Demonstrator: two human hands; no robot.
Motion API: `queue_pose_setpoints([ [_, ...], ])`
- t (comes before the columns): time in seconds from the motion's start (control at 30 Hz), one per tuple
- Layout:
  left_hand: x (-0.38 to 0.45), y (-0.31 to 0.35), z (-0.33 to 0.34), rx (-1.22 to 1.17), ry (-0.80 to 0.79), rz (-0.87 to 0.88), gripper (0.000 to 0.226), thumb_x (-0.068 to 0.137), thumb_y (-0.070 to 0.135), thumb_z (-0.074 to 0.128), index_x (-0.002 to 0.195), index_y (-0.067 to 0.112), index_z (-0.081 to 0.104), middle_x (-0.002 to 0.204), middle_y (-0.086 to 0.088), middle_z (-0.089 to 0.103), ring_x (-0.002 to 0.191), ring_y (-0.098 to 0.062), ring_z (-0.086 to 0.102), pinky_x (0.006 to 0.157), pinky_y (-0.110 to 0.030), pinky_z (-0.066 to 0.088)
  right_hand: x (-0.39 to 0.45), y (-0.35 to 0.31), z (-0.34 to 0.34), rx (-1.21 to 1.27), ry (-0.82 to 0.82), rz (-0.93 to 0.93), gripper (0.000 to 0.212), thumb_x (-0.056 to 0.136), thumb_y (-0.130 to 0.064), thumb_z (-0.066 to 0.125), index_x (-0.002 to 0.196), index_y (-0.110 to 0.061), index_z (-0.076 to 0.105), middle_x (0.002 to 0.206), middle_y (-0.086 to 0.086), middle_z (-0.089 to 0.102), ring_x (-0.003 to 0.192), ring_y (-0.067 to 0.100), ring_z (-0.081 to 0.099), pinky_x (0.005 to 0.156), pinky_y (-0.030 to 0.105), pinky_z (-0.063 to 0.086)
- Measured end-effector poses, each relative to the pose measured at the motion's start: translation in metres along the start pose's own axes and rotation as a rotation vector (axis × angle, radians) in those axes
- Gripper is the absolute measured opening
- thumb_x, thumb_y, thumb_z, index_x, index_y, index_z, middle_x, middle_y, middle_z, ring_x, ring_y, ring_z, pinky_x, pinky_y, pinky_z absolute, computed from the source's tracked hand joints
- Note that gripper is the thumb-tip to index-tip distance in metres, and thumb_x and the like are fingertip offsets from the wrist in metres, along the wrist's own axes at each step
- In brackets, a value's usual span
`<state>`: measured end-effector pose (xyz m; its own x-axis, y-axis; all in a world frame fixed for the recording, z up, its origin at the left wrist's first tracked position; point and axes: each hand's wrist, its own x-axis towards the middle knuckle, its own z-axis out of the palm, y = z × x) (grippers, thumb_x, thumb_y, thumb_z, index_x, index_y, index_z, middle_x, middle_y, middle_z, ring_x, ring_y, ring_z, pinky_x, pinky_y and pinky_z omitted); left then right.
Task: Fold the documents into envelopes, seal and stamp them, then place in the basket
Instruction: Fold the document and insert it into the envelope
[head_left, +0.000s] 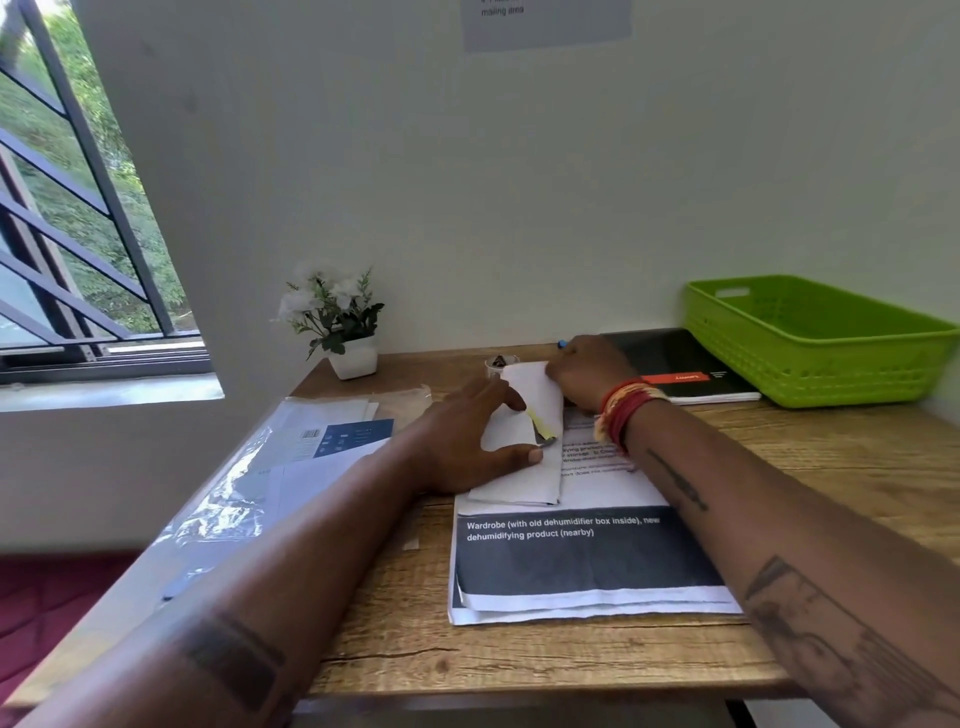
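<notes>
White paper envelope (524, 441) at 12 o'clock atop printed document stack (582, 561) on worktop. Left hand (467, 441) flat, pressing; right hand (587, 371) curled at far end (grip unclear). Light, floppy, crease-prone; best taken by edges.

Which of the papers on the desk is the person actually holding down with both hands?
The white envelope with the yellow strip, lying atop the printed document stack. The left hand presses it flat; the right hand is at its far end. The other papers lie untouched.
</notes>
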<state>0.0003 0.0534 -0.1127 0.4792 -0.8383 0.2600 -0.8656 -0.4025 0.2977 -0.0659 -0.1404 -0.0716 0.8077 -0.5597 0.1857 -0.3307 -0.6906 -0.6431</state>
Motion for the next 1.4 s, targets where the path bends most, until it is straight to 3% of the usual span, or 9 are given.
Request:
queue_pose_setpoints([
  [0.07, 0.0, 0.0, -0.001, -0.003, 0.004, 0.006, 0.066, 0.076, 0.081, 0.057, 0.127, 0.04, 0.046, 0.147, 0.011, 0.043, 0.134, -0.014, 0.043, 0.109, -0.041, 0.039, 0.005, 0.008, -0.012, 0.137, 0.091, 0.04, 0.019, 0.084, -0.02, 0.054, 0.087, -0.005, 0.065, 0.079, 0.009, 0.065, 0.078, 0.034, 0.068, 0.065, 0.033, 0.054],
  [0.13, 0.0, 0.0, -0.002, 0.007, -0.004, 0.013, 0.063, 0.078, 0.079, 0.059, 0.127, 0.041, 0.046, 0.147, 0.01, 0.042, 0.134, -0.014, 0.043, 0.108, -0.039, 0.039, 0.007, 0.019, -0.022, 0.197, 0.104, 0.077, 0.032, 0.083, -0.024, 0.055, 0.111, -0.01, 0.062, 0.101, 0.009, 0.067, 0.08, 0.033, 0.07, 0.072, 0.043, 0.061],
  [0.23, 0.0, -0.001, -0.002, 0.025, -0.01, 0.006, 0.064, 0.077, 0.083, 0.056, 0.126, 0.042, 0.046, 0.146, 0.01, 0.043, 0.132, -0.014, 0.045, 0.107, -0.04, 0.04, -0.003, 0.025, -0.03, 0.248, -0.145, -0.008, 0.058, 0.09, -0.018, 0.066, 0.144, -0.026, 0.046, 0.12, 0.004, 0.054, 0.074, 0.026, 0.071, 0.061, 0.036, 0.061],
  [0.37, -0.001, 0.0, -0.002, 0.02, 0.009, -0.006, 0.069, 0.073, 0.085, 0.054, 0.126, 0.04, 0.047, 0.143, 0.01, 0.046, 0.129, -0.014, 0.047, 0.107, -0.041, 0.042, -0.02, 0.012, -0.023, 0.231, -0.49, -0.094, 0.03, 0.094, -0.013, 0.067, 0.122, -0.023, 0.07, 0.105, 0.019, 0.072, 0.073, 0.028, 0.07, 0.071, 0.037, 0.063],
  [0.6, -0.002, 0.0, -0.004, 0.007, 0.012, -0.017, 0.071, 0.071, 0.089, 0.053, 0.124, 0.044, 0.045, 0.147, 0.01, 0.045, 0.129, -0.013, 0.046, 0.107, -0.041, 0.041, -0.018, 0.017, -0.025, 0.437, -0.13, -0.002, 0.019, 0.095, -0.01, 0.063, 0.111, -0.015, 0.071, 0.098, 0.007, 0.07, 0.073, 0.023, 0.074, 0.054, 0.031, 0.06],
  [0.77, -0.002, -0.001, -0.003, 0.023, 0.016, -0.012, 0.072, 0.072, 0.088, 0.053, 0.126, 0.041, 0.046, 0.15, 0.009, 0.044, 0.133, -0.014, 0.044, 0.11, -0.042, 0.039, -0.025, 0.014, -0.016, 0.372, -0.425, -0.051, 0.022, 0.089, -0.011, 0.074, 0.111, -0.018, 0.074, 0.091, 0.014, 0.077, 0.06, 0.022, 0.07, 0.061, 0.031, 0.061],
  [1.03, -0.002, -0.002, -0.003, 0.022, 0.016, -0.027, 0.072, 0.072, 0.089, 0.052, 0.125, 0.041, 0.045, 0.153, 0.008, 0.04, 0.135, -0.016, 0.043, 0.109, -0.039, 0.039, -0.007, 0.02, -0.024, 0.443, 0.199, -0.141, 0.022, 0.095, -0.009, 0.059, 0.109, -0.02, 0.072, 0.117, 0.01, 0.068, 0.086, 0.029, 0.072, 0.047, 0.02, 0.053],
  [1.23, -0.003, -0.001, -0.003, 0.005, 0.037, -0.032, 0.07, 0.073, 0.086, 0.055, 0.125, 0.04, 0.046, 0.148, 0.008, 0.044, 0.131, -0.014, 0.045, 0.108, -0.039, 0.04, -0.006, 0.02, -0.012, 0.287, 0.071, -0.186, 0.026, 0.09, -0.008, 0.058, 0.101, -0.024, 0.074, 0.108, 0.003, 0.068, 0.083, 0.023, 0.07, 0.065, 0.035, 0.063],
  [1.4, -0.005, 0.001, -0.005, -0.001, 0.056, -0.022, 0.066, 0.078, 0.076, 0.061, 0.128, 0.036, 0.047, 0.152, 0.005, 0.042, 0.134, -0.015, 0.044, 0.107, -0.034, 0.037, -0.003, 0.028, -0.017, 0.243, 0.047, -0.174, 0.026, 0.088, -0.006, 0.058, 0.099, -0.024, 0.074, 0.114, 0.005, 0.068, 0.092, 0.026, 0.071, 0.069, 0.031, 0.061],
])
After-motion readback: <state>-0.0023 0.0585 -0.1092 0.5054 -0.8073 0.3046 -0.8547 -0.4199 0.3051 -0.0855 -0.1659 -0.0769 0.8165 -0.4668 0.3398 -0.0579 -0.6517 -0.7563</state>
